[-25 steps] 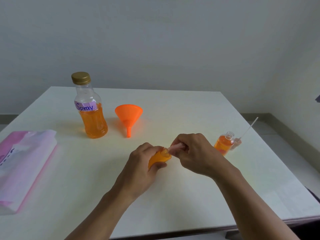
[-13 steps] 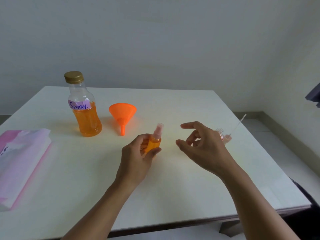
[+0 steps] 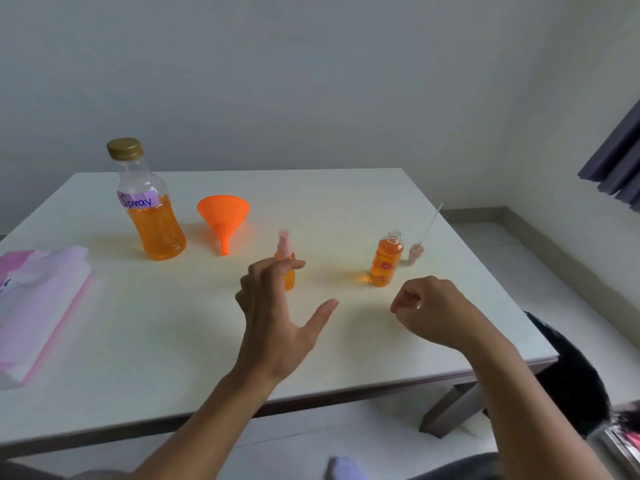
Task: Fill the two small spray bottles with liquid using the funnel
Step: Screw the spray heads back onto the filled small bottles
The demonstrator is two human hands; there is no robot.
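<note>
A small spray bottle (image 3: 286, 258) full of orange liquid stands upright mid-table with its pink spray head on. My left hand (image 3: 277, 313) hovers just in front of it, fingers spread, holding nothing. A second small bottle (image 3: 385, 260), also orange and uncapped, stands to the right. Its pink spray head with a long white tube (image 3: 423, 237) lies beside it. My right hand (image 3: 433, 311) hangs in front of that bottle with fingers loosely curled and empty. The orange funnel (image 3: 224, 220) lies on the table next to the big bottle labelled "Spray" (image 3: 149, 206), which has a gold cap.
A pink and white packet (image 3: 38, 306) lies at the left edge of the white table (image 3: 173, 341). A dark curtain (image 3: 616, 161) hangs at the far right. A dark seat (image 3: 568, 372) sits beyond the table's right corner.
My left hand has set the capped spray bottle down upright and let go of it. My right hand has drawn back to the right and curled its fingers.
</note>
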